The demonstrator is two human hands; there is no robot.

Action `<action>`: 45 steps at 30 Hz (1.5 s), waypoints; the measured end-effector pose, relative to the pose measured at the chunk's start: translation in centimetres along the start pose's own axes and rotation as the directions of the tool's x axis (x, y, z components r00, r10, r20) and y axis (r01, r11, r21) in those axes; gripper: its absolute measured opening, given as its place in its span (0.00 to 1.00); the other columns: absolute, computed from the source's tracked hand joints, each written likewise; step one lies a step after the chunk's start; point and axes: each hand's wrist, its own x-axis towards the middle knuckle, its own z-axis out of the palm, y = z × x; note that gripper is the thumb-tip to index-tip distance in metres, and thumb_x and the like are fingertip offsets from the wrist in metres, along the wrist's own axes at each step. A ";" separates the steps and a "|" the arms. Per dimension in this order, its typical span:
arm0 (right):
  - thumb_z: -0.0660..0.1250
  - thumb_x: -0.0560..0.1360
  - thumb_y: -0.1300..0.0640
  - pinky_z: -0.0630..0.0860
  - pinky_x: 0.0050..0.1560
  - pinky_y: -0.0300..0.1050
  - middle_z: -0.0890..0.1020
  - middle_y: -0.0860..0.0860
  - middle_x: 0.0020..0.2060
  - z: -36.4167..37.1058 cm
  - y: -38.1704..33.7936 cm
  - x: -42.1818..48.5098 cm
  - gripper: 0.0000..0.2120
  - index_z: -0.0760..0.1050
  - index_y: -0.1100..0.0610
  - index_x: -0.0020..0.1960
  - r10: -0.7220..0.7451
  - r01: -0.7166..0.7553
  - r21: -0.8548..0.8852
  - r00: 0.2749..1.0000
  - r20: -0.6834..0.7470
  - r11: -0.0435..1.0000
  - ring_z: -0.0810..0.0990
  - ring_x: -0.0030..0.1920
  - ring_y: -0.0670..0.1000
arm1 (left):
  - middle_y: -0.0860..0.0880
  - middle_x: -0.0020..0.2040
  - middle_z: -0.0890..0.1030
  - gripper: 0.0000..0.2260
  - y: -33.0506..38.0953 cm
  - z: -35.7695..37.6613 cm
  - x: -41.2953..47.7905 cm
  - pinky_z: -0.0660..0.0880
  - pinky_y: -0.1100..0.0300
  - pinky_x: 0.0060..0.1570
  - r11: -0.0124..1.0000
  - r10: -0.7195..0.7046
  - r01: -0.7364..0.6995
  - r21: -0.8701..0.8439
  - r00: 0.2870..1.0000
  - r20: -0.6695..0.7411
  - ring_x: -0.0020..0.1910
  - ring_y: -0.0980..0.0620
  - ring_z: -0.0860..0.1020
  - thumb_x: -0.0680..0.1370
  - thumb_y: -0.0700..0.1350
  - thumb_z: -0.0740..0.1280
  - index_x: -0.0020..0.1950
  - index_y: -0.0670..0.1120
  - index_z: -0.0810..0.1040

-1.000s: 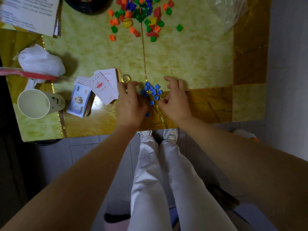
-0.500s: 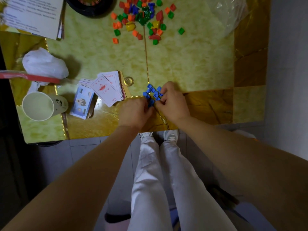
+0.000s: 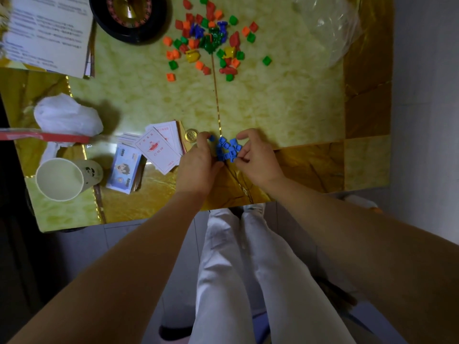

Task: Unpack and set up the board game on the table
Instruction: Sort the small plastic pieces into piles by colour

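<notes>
Head view, looking down on a yellow-green marbled table (image 3: 285, 108) with gold trim, two bare forearms reaching in from below. Near the front edge, between the hands, a tight cluster of small blue pieces (image 3: 227, 148) lying on the tabletop. Left hand (image 3: 198, 160) just left of the cluster, fingers curled, tips against a single blue piece (image 3: 211, 138) a little apart from the rest; pinched or merely touched, impossible to tell. Right hand (image 3: 255, 160) at the cluster's right side, half open, fingers arched around its edge, nothing plainly held. Just beside the left hand, a gold coin (image 3: 191, 134), a fanned stack of cards (image 3: 161, 147) and a bundle of play money (image 3: 124, 167). Farther back, well apart, a loose heap of mixed pieces (image 3: 211, 43) in red, orange, green and yellow, a few darker blue ones among them, with a roulette wheel (image 3: 129, 16) to its left. At the left edge, a paper cup (image 3: 59, 180). Likely step in hand: sorting pieces by colour, the blue set gathered into its own group. Next move, probably: tucking the stray piece into the cluster, then reaching back to the heap for another colour, without scattering the blue group or nudging the coin.
</notes>
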 end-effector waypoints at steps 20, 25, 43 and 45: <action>0.70 0.69 0.64 0.73 0.37 0.46 0.79 0.55 0.39 -0.8 -2.0 2.9 0.20 0.68 0.58 0.58 -0.106 0.122 -0.212 0.991 0.081 0.970 0.81 0.42 0.56 | 0.39 0.48 0.80 0.21 0.8 -0.3 2.9 0.66 0.54 0.38 0.998 0.037 -0.037 0.051 0.999 -0.002 0.46 0.38 0.78 0.75 0.42 0.70 0.66 0.41 0.68; 0.70 0.69 0.64 0.70 0.37 0.44 0.80 0.55 0.41 -1.8 -2.7 3.7 0.24 0.66 0.56 0.61 -0.063 0.095 -0.222 0.987 0.149 0.970 0.80 0.43 0.56 | 0.38 0.51 0.80 0.24 1.3 -1.0 3.6 0.71 0.50 0.42 0.999 0.006 -0.008 0.046 0.999 0.042 0.49 0.37 0.78 0.74 0.44 0.71 0.67 0.42 0.67; 0.69 0.74 0.50 0.78 0.45 0.52 0.79 0.52 0.47 -10.2 -2.3 13.7 0.13 0.70 0.51 0.56 -0.090 0.024 -0.349 0.980 -0.175 0.937 0.79 0.44 0.55 | 0.45 0.52 0.77 0.11 6.1 -3.6 10.4 0.69 0.54 0.38 0.995 -0.057 0.071 0.066 0.979 -0.195 0.43 0.43 0.76 0.75 0.42 0.67 0.56 0.43 0.75; 0.68 0.74 0.50 0.78 0.45 0.52 0.80 0.52 0.45 -10.4 -1.9 14.1 0.09 0.72 0.52 0.52 -0.115 0.060 -0.357 0.984 -0.136 0.932 0.79 0.43 0.55 | 0.46 0.49 0.78 0.13 6.7 -3.4 11.5 0.70 0.55 0.39 0.992 -0.107 0.117 0.035 0.969 -0.225 0.43 0.45 0.77 0.75 0.49 0.70 0.54 0.44 0.74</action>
